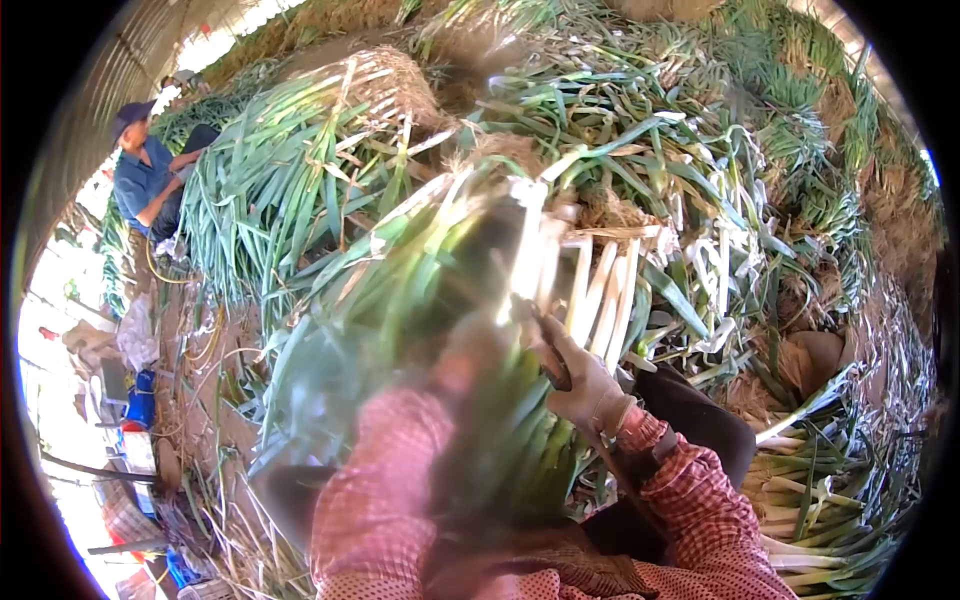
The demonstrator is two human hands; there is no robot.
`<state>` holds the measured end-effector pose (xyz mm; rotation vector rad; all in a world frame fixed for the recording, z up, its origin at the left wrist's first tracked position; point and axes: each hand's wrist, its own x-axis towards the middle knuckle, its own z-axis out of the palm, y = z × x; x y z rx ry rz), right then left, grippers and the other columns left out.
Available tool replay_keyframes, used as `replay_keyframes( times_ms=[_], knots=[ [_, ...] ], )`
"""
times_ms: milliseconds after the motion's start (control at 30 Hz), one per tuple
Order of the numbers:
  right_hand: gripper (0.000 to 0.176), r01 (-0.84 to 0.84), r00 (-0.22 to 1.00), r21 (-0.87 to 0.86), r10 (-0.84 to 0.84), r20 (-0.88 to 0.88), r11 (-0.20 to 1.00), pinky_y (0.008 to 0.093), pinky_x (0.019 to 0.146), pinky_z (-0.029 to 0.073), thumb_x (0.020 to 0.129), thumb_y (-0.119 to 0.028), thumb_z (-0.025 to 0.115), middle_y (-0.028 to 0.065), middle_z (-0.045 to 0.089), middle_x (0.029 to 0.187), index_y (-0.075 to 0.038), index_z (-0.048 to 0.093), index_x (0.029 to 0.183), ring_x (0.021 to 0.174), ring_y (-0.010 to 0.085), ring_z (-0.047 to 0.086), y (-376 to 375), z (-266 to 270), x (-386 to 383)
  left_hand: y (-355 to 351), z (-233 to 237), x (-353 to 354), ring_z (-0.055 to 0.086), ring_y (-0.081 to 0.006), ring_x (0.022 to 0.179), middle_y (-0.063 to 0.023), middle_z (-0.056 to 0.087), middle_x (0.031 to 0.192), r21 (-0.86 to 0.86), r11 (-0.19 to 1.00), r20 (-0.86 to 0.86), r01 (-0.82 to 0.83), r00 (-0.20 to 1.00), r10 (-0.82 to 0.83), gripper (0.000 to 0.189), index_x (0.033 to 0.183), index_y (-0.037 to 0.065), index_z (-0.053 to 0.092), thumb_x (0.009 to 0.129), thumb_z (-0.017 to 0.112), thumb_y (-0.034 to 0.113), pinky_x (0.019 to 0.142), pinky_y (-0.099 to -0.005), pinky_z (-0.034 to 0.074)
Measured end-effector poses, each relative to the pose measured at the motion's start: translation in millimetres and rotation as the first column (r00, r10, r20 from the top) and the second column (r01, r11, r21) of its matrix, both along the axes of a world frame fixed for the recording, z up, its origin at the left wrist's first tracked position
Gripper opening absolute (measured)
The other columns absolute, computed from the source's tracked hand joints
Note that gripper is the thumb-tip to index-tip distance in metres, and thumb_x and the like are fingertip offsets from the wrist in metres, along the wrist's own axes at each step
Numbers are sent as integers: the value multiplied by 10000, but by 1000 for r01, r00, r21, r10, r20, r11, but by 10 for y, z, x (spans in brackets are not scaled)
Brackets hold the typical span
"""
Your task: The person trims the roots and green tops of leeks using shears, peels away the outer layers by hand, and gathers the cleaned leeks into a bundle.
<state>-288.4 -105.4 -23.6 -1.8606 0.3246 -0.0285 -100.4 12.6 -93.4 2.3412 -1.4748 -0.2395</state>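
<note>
Right hand (588,392): wearing a pale glove, its fingers are curling closed around a dark tool (554,366), whose upper end is lying near the white stalks (602,290) of the green onions.
Left hand (462,368): blurring badly; it is reaching among the green leaves (415,265), but whether its fingers are spreading or gripping I cannot tell.
Onion stalks: standing just beyond the right hand, leaning against the heap (690,150).
Near edges: a dark knee (700,415) is bordering the right forearm; more onions (800,520) are lying beyond it.
Room: heaped onions are crowding the far side; brown ground (190,345) is showing leftward, below a seated person (145,185).
</note>
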Motion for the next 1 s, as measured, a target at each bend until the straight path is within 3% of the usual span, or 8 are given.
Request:
replay_keyframes(
  times_ms=[67,133,200,267,300,433,600,1000],
  knots=[
    [979,7,999,-124,-2,39,992,411,816,517,701,-99,666,242,660,958,-72,236,1579,901,391,675,47,-167,216,70,-334,-29,662,-431,1052,-315,678,1060,-73,960,336,270,913,-231,411,1119,-4,677,941,569,350,931,-476,529],
    [960,14,997,-186,-27,-66,982,419,802,555,730,-81,667,236,683,999,-100,229,1584,924,358,693,-42,-146,588,78,153,13,665,-420,1048,-303,678,1075,243,917,486,316,779,-397,337,1100,39,699,934,558,296,916,-469,533],
    [939,132,966,-180,-168,-198,975,390,748,565,740,-58,675,174,678,1013,-117,261,1581,903,294,683,-134,-82,993,233,687,152,672,-411,1031,-284,682,1089,333,942,-289,39,955,63,290,1085,81,716,923,562,266,889,-459,542],
    [940,355,902,-90,-367,-228,930,333,670,544,747,-30,689,84,649,963,-130,279,1586,826,213,647,-119,150,1226,406,685,452,659,-377,852,-199,676,934,176,943,148,-283,955,258,202,1015,121,670,940,574,283,750,-471,545],
    [939,332,923,-107,-346,-168,937,334,670,546,756,-38,686,94,647,979,-108,262,1590,829,228,650,-163,-7,1270,571,277,748,633,-375,818,-170,658,917,-195,905,380,-379,821,426,184,1045,119,629,949,568,263,721,-481,533],
    [958,-49,979,-107,27,-201,993,381,758,568,705,-40,673,172,670,1007,-60,270,1574,884,254,676,406,313,879,715,184,1139,647,-442,1047,-253,686,1103,237,626,-23,-743,640,768,365,1088,45,623,894,639,354,904,-520,513],
    [1010,-143,986,-26,140,-88,989,415,811,529,688,-88,689,237,661,956,-24,211,1575,898,373,674,603,169,78,834,254,562,673,-444,901,-244,700,959,-114,786,-12,-608,792,611,367,1088,47,631,874,681,342,794,-521,519],
    [953,76,990,-155,-93,-107,985,457,847,534,732,-116,685,283,663,1092,-52,223,1563,1005,428,674,558,-128,273,846,169,-56,659,-434,926,-234,681,997,47,818,90,-574,818,569,366,945,46,675,895,600,400,816,-531,517]
  ],
)
